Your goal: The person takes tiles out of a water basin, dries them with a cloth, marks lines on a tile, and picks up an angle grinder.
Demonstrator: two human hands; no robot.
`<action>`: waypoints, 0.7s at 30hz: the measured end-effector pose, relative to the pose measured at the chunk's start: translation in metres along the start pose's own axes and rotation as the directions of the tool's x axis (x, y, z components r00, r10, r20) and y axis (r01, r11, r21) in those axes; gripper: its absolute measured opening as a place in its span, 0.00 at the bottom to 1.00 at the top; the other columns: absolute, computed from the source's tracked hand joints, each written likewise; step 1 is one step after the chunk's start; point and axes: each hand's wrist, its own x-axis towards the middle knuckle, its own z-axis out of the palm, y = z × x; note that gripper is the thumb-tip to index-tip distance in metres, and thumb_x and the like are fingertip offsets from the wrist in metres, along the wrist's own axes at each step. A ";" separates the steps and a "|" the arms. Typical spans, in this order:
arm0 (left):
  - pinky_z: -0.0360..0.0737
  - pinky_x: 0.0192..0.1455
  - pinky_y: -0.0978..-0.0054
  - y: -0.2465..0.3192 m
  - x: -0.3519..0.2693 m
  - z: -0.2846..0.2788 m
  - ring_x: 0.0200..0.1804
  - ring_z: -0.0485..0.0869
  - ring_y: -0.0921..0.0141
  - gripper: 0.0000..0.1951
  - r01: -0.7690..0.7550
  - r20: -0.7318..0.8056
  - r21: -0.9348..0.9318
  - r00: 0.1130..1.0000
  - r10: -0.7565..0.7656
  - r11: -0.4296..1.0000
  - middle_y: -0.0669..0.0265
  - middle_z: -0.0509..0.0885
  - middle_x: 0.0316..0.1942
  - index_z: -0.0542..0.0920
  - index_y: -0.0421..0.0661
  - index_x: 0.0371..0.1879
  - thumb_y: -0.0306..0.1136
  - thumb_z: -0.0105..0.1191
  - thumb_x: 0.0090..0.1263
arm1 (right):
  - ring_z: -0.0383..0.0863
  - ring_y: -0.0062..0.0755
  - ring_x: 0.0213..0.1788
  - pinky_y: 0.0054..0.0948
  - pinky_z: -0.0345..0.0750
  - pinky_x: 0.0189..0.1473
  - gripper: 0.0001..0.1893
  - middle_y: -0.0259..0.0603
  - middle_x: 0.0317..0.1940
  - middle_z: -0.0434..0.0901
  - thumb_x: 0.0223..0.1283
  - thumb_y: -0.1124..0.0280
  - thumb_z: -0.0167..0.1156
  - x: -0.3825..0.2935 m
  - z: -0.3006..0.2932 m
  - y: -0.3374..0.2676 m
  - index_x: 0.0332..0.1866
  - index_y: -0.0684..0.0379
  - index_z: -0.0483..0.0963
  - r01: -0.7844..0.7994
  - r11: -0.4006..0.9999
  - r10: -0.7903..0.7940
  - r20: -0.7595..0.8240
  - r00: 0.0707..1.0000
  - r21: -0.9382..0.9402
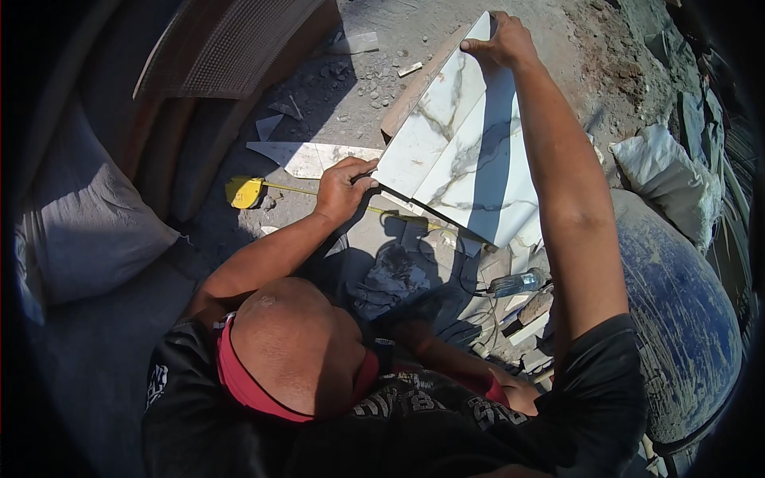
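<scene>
My left hand (346,188) pinches the lower left corner of a white marble-patterned tile piece (433,125). My right hand (505,42) grips the far end, with its thumb on the face. Alongside or overlapping this piece lies a wider marble-patterned tile (478,161), crossed by a dark shadow band. Left of my left hand rests a yellow tape measure (244,192); its blade (287,189) runs right, partly passing below the tiles. A pointed tile offcut (317,156) lies just beyond that hand. What supports the tiles underneath is mostly hidden.
A corded power tool (517,284) lies among tile scraps at right, near a crumpled cloth (391,281). A mortar-streaked blue rounded container (675,310) and white sack (669,173) stand farther right. At left are a full sack (101,215) and a textured panel (227,48).
</scene>
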 end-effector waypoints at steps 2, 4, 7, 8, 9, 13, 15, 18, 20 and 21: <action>0.81 0.51 0.74 -0.001 0.001 0.000 0.45 0.87 0.64 0.18 -0.027 0.009 -0.005 1.000 0.027 1.000 0.59 0.88 0.44 0.87 0.42 0.53 0.24 0.67 0.62 | 0.77 0.60 0.65 0.46 0.77 0.66 0.65 0.63 0.61 0.77 0.25 0.26 0.75 0.003 -0.003 0.000 0.71 0.64 0.68 0.007 1.000 -0.007 -0.015 1.000 -0.005; 0.81 0.51 0.73 0.000 0.004 -0.005 0.45 0.87 0.64 0.19 -0.017 0.029 0.027 0.999 0.016 0.999 0.59 0.88 0.44 0.87 0.42 0.53 0.24 0.67 0.61 | 0.78 0.60 0.64 0.46 0.77 0.65 0.64 0.63 0.60 0.77 0.26 0.27 0.74 0.001 -0.004 -0.004 0.70 0.63 0.69 0.023 1.000 -0.023 -0.015 1.000 0.004; 0.82 0.52 0.72 0.002 0.006 -0.008 0.46 0.88 0.63 0.19 -0.038 0.053 0.057 0.998 0.035 0.998 0.58 0.89 0.46 0.87 0.42 0.53 0.25 0.68 0.60 | 0.78 0.60 0.63 0.46 0.77 0.64 0.61 0.63 0.59 0.78 0.28 0.29 0.73 0.000 -0.009 -0.006 0.68 0.63 0.69 0.035 0.999 -0.034 -0.018 0.999 0.010; 0.82 0.53 0.72 0.003 0.007 -0.008 0.47 0.88 0.62 0.20 -0.055 0.061 0.080 0.997 0.050 0.995 0.58 0.89 0.47 0.87 0.42 0.53 0.26 0.69 0.60 | 0.78 0.59 0.62 0.46 0.77 0.64 0.60 0.62 0.59 0.78 0.29 0.29 0.73 -0.002 -0.009 -0.005 0.68 0.63 0.70 0.035 0.999 -0.035 -0.019 0.999 0.008; 0.82 0.53 0.71 0.003 0.008 -0.008 0.48 0.88 0.62 0.20 -0.071 0.067 0.105 0.996 0.065 0.992 0.57 0.89 0.48 0.87 0.42 0.53 0.27 0.70 0.60 | 0.78 0.59 0.62 0.46 0.77 0.63 0.59 0.62 0.58 0.78 0.29 0.30 0.73 -0.002 -0.009 -0.006 0.68 0.63 0.70 0.039 0.999 -0.039 -0.017 0.999 0.012; 0.83 0.51 0.70 -0.005 0.013 -0.011 0.46 0.89 0.60 0.18 -0.065 0.065 0.115 0.996 0.057 0.991 0.55 0.89 0.46 0.89 0.42 0.48 0.30 0.72 0.58 | 0.79 0.59 0.61 0.47 0.78 0.62 0.55 0.62 0.57 0.78 0.32 0.33 0.71 -0.005 -0.007 -0.009 0.66 0.63 0.71 0.048 0.999 -0.047 -0.016 0.999 0.018; 0.84 0.50 0.69 -0.008 0.016 -0.010 0.45 0.89 0.59 0.17 -0.078 0.073 0.130 0.995 0.069 0.988 0.56 0.90 0.44 0.89 0.41 0.46 0.30 0.72 0.57 | 0.79 0.59 0.60 0.47 0.78 0.61 0.53 0.61 0.56 0.79 0.33 0.34 0.70 -0.006 -0.008 -0.008 0.65 0.62 0.71 0.051 0.999 -0.051 -0.015 0.999 0.019; 0.84 0.47 0.68 -0.012 0.019 -0.013 0.42 0.89 0.58 0.15 -0.141 0.085 0.158 0.988 0.129 0.977 0.57 0.90 0.41 0.90 0.41 0.43 0.31 0.73 0.56 | 0.80 0.58 0.59 0.47 0.78 0.60 0.50 0.61 0.55 0.79 0.35 0.36 0.69 -0.007 -0.007 -0.010 0.64 0.62 0.72 0.052 0.998 -0.051 -0.016 0.999 0.021; 0.84 0.45 0.67 -0.017 0.022 -0.015 0.40 0.89 0.58 0.15 -0.188 0.086 0.176 0.981 0.175 0.966 0.58 0.90 0.39 0.90 0.41 0.41 0.31 0.73 0.56 | 0.80 0.58 0.58 0.47 0.78 0.59 0.48 0.60 0.54 0.80 0.37 0.37 0.68 -0.008 -0.007 -0.012 0.63 0.62 0.73 0.055 0.998 -0.055 -0.015 0.998 0.024; 0.84 0.44 0.67 -0.017 0.024 -0.016 0.40 0.89 0.58 0.15 -0.211 0.105 0.189 0.975 0.194 0.959 0.58 0.90 0.38 0.91 0.42 0.41 0.32 0.74 0.55 | 0.80 0.58 0.58 0.47 0.78 0.59 0.47 0.60 0.54 0.80 0.37 0.37 0.68 -0.008 -0.007 -0.012 0.62 0.62 0.73 0.058 0.998 -0.058 -0.017 0.998 0.026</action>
